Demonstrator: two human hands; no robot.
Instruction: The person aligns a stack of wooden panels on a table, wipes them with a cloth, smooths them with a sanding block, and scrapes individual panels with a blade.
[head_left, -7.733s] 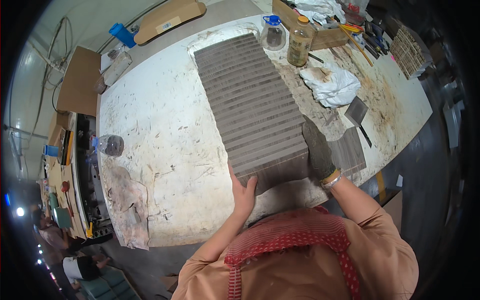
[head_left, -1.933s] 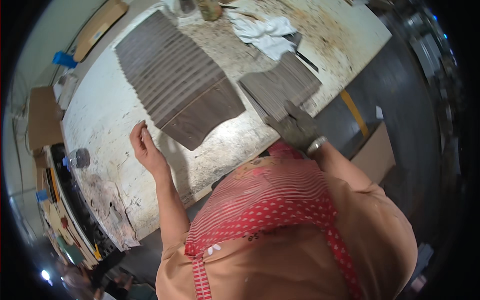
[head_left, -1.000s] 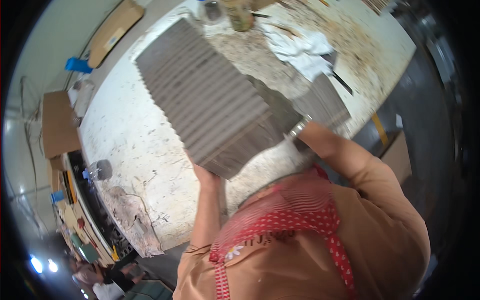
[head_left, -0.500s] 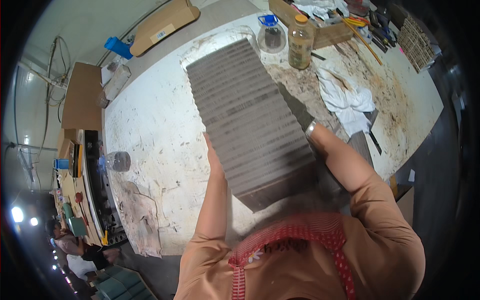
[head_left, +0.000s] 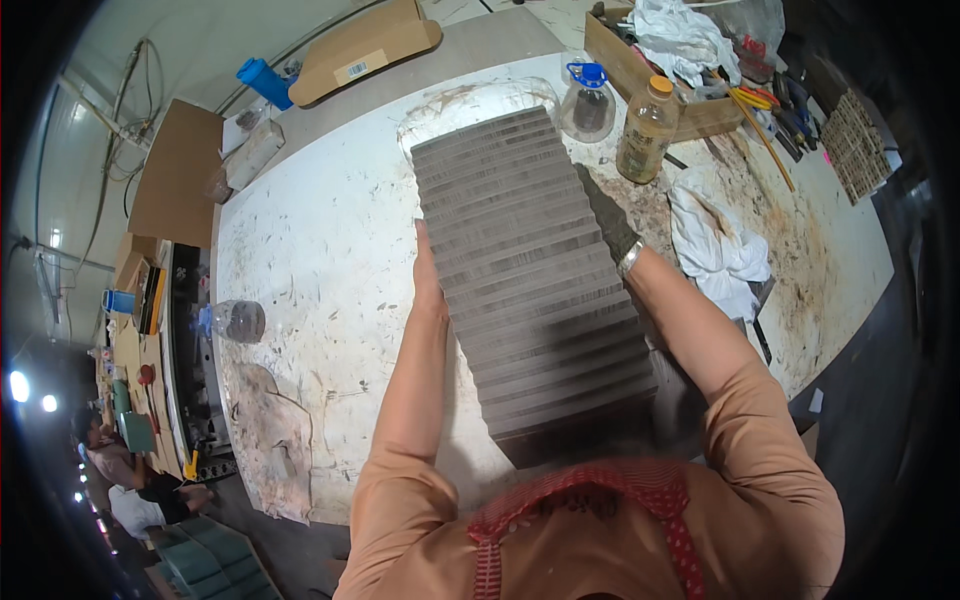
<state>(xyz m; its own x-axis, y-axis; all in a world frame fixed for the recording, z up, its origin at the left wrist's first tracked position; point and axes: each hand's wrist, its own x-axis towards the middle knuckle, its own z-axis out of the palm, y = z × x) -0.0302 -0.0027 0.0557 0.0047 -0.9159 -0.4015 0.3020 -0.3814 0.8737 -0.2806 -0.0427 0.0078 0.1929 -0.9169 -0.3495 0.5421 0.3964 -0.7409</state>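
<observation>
The grey ribbed slab (head_left: 530, 280), a long stack-like panel of corrugated strips, is held up over the white stained worktop (head_left: 320, 240), its long axis running away from the person, from near the chest toward the far edge of the worktop. The left hand (head_left: 425, 270) presses flat against the slab's left long side about halfway along, fingers (head_left: 421, 238) stretched forward along the edge. The right hand (head_left: 610, 225), in a dark glove with a bracelet at the wrist, grips the opposite long side a little farther out; both hands clamp the slab between them, neither clearly nearer. Just beyond the far end stand a clear jug with a blue cap (head_left: 587, 100) and an amber bottle (head_left: 646, 130), near the slab's far right corner. A white crumpled cloth (head_left: 715, 245) lies to the right. To the left the worktop shows bare surface as far as a plastic bottle (head_left: 235, 320) lying near its left edge.
</observation>
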